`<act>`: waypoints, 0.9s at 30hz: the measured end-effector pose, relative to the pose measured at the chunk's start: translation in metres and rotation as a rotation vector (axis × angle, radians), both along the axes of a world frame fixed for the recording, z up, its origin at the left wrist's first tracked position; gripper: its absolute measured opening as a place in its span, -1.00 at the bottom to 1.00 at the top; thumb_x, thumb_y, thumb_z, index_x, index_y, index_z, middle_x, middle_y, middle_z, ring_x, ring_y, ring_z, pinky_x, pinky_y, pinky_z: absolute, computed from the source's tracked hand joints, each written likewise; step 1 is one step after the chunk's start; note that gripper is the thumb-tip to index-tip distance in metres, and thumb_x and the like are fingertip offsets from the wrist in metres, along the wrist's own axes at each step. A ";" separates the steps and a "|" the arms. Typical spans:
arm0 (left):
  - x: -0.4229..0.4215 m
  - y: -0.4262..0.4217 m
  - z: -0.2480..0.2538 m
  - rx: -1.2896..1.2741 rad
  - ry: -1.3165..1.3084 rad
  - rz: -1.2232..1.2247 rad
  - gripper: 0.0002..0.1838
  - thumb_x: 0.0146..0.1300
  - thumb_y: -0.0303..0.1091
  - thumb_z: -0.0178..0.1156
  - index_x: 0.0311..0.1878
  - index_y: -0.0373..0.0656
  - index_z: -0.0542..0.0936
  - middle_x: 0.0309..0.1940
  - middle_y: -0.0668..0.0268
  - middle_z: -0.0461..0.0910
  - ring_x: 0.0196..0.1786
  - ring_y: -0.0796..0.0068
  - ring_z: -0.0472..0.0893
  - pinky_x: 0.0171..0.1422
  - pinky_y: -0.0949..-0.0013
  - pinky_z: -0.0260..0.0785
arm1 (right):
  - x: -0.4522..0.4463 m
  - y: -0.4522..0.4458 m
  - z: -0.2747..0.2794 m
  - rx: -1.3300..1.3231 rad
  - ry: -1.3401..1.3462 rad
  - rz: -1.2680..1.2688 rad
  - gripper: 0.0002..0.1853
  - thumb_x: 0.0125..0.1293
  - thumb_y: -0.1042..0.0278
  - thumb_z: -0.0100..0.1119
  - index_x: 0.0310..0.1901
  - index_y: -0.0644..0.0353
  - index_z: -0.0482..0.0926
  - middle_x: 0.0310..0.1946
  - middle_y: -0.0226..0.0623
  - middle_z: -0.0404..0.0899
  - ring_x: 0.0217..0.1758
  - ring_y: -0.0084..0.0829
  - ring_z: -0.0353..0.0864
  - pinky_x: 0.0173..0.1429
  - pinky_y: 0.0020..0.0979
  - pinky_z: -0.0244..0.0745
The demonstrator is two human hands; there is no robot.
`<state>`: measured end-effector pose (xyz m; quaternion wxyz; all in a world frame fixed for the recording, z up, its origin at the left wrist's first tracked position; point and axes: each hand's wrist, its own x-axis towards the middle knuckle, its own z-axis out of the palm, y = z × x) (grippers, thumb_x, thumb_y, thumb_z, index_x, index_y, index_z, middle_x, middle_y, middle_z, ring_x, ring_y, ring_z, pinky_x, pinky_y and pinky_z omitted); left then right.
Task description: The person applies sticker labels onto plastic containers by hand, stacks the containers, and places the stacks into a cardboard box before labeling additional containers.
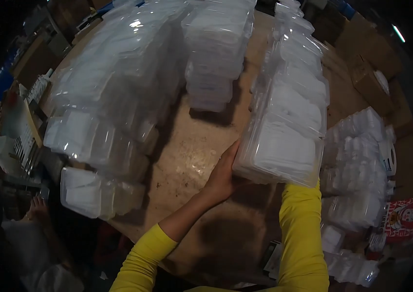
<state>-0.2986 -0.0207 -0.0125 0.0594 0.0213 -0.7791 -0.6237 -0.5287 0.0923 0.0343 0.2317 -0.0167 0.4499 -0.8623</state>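
**Left fingers against the front box, right hand hidden at its near edge**

The front box (pixel 282 151) lies just to the right of the left hand's fingers (pixel 234 150), which meet its left side. From there its broad face stretches across toward the right sleeve (pixel 302 233), so its longer axis seems to run from one arm to the other, slightly tilted, while the row (pixel 296 73) it heads runs away beyond the fingers. Both arms come close: the left hand (pixel 222 176) is at the side, and the right sleeve ends under the near edge.

The left fingers look loosely extended, not curled into a fist; their tips are partly hidden, so how firmly they hold is unclear. The right hand is out of sight behind the box, and I cannot tell its grip. Nor can I tell whether the box rests on the counter (pixel 187 151) or is raised.

The box is clear, glossy plastic with rounded corners, white showing through its face, and several rim-like edges layered along its near side.

Left of the fingers, across bare counter, stand more boxes (pixel 94 141); ahead is a middle row (pixel 211 58); right, past the front box, a further pile (pixel 355 170).
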 end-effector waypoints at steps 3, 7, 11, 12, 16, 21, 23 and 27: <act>0.032 0.008 0.000 0.017 0.046 0.000 -0.03 -0.16 -0.39 0.37 0.30 -0.16 -0.01 0.21 0.06 0.14 0.24 0.09 0.18 0.29 0.20 0.06 | 0.029 0.007 0.000 0.043 0.028 0.010 -0.47 0.18 -0.07 -0.06 0.07 0.14 0.36 -0.04 -0.29 0.41 -0.02 -0.32 0.41 -0.05 -0.30 0.39; 0.078 0.017 0.007 0.025 0.154 -0.006 -0.05 -0.16 -0.38 0.37 0.29 -0.17 0.01 0.20 0.05 0.17 0.24 0.09 0.19 0.29 0.21 0.06 | 0.081 0.014 0.002 0.082 0.036 0.019 -0.49 0.19 -0.05 -0.05 0.06 0.14 0.37 -0.06 -0.30 0.42 -0.03 -0.34 0.42 -0.06 -0.31 0.40; 0.133 0.019 0.010 0.060 0.142 0.010 -0.05 -0.17 -0.38 0.37 0.29 -0.19 0.03 0.18 0.05 0.19 0.23 0.10 0.21 0.28 0.22 0.06 | 0.132 0.012 0.002 0.123 0.022 0.031 -0.51 0.20 -0.02 -0.05 0.05 0.15 0.38 -0.08 -0.31 0.43 -0.04 -0.35 0.42 -0.08 -0.32 0.40; 0.145 0.018 0.010 0.061 0.128 0.011 -0.06 -0.17 -0.39 0.37 0.28 -0.19 0.03 0.18 0.05 0.19 0.23 0.10 0.21 0.28 0.22 0.06 | 0.142 0.010 0.002 0.135 0.018 0.032 -0.52 0.20 -0.01 -0.05 0.04 0.15 0.39 -0.08 -0.31 0.44 -0.05 -0.35 0.43 -0.08 -0.33 0.40; 0.186 0.007 0.004 -0.001 0.076 0.037 -0.06 -0.18 -0.42 0.37 0.28 -0.20 0.04 0.17 0.05 0.20 0.22 0.10 0.22 0.27 0.23 0.08 | 0.176 -0.001 0.000 0.181 0.004 0.043 -0.54 0.21 0.02 -0.05 0.03 0.15 0.40 -0.10 -0.32 0.45 -0.06 -0.37 0.43 -0.09 -0.34 0.40; 0.219 -0.010 0.000 -0.040 0.098 0.092 -0.08 -0.21 -0.49 0.37 0.25 -0.22 0.08 0.15 0.07 0.23 0.21 0.13 0.24 0.25 0.24 0.11 | 0.204 -0.024 -0.011 0.219 -0.006 0.047 -0.57 0.22 0.05 -0.05 0.01 0.16 0.41 -0.12 -0.33 0.46 -0.07 -0.38 0.44 -0.11 -0.36 0.41; 0.229 -0.018 0.011 0.020 0.108 0.090 -0.10 -0.22 -0.52 0.36 0.24 -0.22 0.11 0.13 0.09 0.25 0.20 0.15 0.25 0.24 0.25 0.12 | 0.209 -0.035 -0.016 0.226 -0.015 0.048 -0.58 0.22 0.06 -0.05 0.01 0.16 0.42 -0.13 -0.33 0.46 -0.08 -0.39 0.44 -0.12 -0.36 0.41; 0.236 -0.032 0.004 0.058 0.083 0.113 -0.14 -0.24 -0.55 0.35 0.22 -0.23 0.15 0.10 0.12 0.29 0.18 0.20 0.28 0.21 0.27 0.15 | 0.212 -0.056 -0.024 0.251 0.002 0.046 -0.61 0.23 0.09 -0.04 -0.01 0.16 0.43 -0.15 -0.34 0.47 -0.09 -0.40 0.45 -0.13 -0.37 0.41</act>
